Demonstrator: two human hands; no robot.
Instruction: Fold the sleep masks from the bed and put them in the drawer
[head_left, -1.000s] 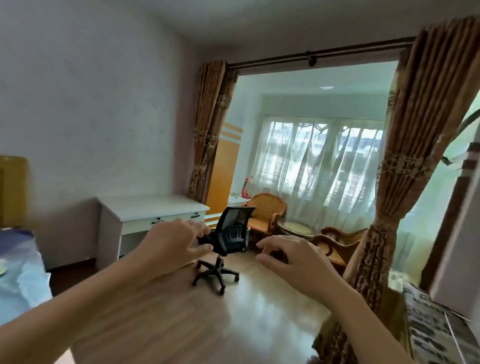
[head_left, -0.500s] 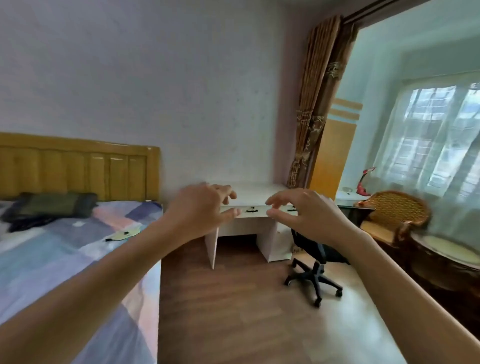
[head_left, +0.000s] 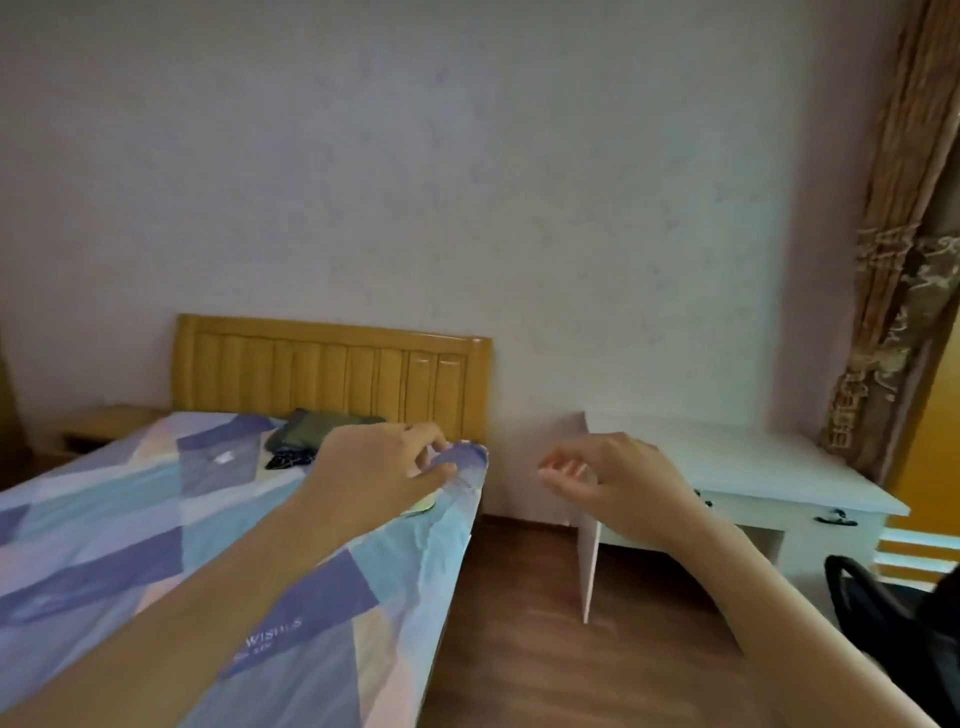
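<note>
Both hands, left hand (head_left: 379, 467) & right hand (head_left: 618, 478), loosely curled, empty, above bed (head_left: 156, 519); risk: yellow mask (head_left: 422, 504) near edge slips off w/ careless grab.

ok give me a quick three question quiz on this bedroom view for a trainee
1. True or false: the left hand hovers over the patchwork blue and purple bedspread.
2. Which piece of furniture stands right of the yellow wooden headboard? A) white desk B) glass cabinet C) metal shelf
3. Fill in: the dark patterned cloth lies on the bed near the ____.

Key: 1 true; 2 A, the white desk; 3 headboard. The right hand hangs over the wooden floor, fingers loosely curled, holding nothing.
</note>
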